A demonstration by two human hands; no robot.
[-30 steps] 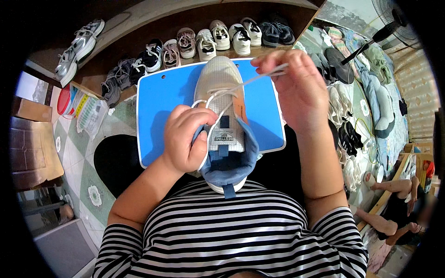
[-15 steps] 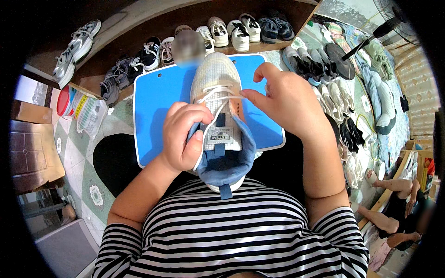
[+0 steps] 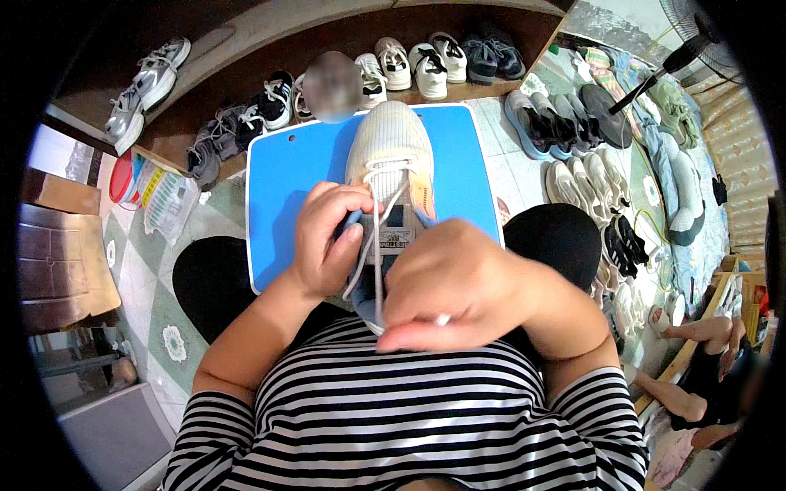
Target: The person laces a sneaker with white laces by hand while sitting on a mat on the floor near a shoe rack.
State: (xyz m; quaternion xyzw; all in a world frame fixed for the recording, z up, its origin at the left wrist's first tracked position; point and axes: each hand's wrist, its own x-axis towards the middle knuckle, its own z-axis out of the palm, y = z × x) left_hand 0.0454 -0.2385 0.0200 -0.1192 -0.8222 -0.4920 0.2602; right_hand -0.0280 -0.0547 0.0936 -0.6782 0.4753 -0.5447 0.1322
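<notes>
The board (image 3: 303, 184) looks like smooth plastic with a slight sheen. Near its far edge, the toe of my shoe (image 3: 390, 151) looks like matt, finely gridded cloth; its blue collar (image 3: 366, 301) looks like soft fabric. The lace (image 3: 376, 254) I hold looks like dull woven cord. My striped shirt (image 3: 393, 409) looks like matt knit cloth, and the floor tiles (image 3: 147, 303) look smooth.

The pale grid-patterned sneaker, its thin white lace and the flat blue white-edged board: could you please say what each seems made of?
Sneaker: probably matt woven or mesh fabric, given its fine grid. Lace: likely matt textile cord, as it bends softly. Board: perhaps smooth plastic or coated wood; its even blue surface leaves this open.
</notes>
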